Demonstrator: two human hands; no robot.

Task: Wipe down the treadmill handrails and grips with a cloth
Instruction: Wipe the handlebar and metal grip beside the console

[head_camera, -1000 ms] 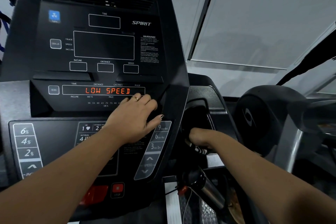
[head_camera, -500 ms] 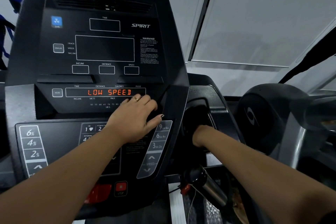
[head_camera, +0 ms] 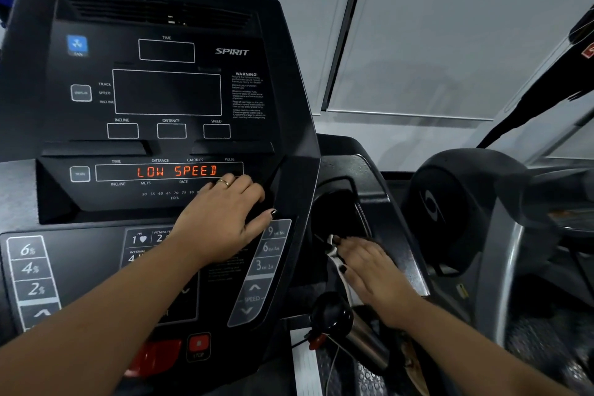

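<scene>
Nearest the camera, both bare forearms reach in from the bottom edge.

- Between them, low on the treadmill console [head_camera: 289, 106], are a red stop button [head_camera: 198, 344] and a wider red bar [head_camera: 154, 358] to its left.
- Handrail grip [head_camera: 366, 341]: a short bar with a rounded black end cap and a shiny metal sleeve behind it. It lies below the right wrist and no hand touches it. A small red clip [head_camera: 316, 337] with a thin cord sits just beside the cap.
- Right hand [head_camera: 369, 270]: motion-blurred, with fingers straight and close together, laid flat on the cloth [head_camera: 331, 246]. The thumb has a dark nail and lies along the cloth's edge.
- Cloth: mostly hidden under that hand. What shows is a small white fold with a dark marking past the fingertips and a pale strip by the thumb. It lies at the lower lip of the dark pocket [head_camera: 337, 212] on the console's right side.
- Left hand [head_camera: 221, 219]: palm down on the console face, holding nothing. The fingers are loosely spread and the thumb tip is near the speed keys [head_camera: 257, 286]. There is a gold ring [head_camera: 224, 182] on one finger.
- Incline keys [head_camera: 29, 270] run down the far left.
- Beyond the knuckles, the readout [head_camera: 176, 171] glows "LOW SPEED" in orange, and the upper windows are dark.
- Farther off are a grey blind [head_camera: 450, 26] and, to the right, a neighbouring black machine [head_camera: 450, 212].
</scene>
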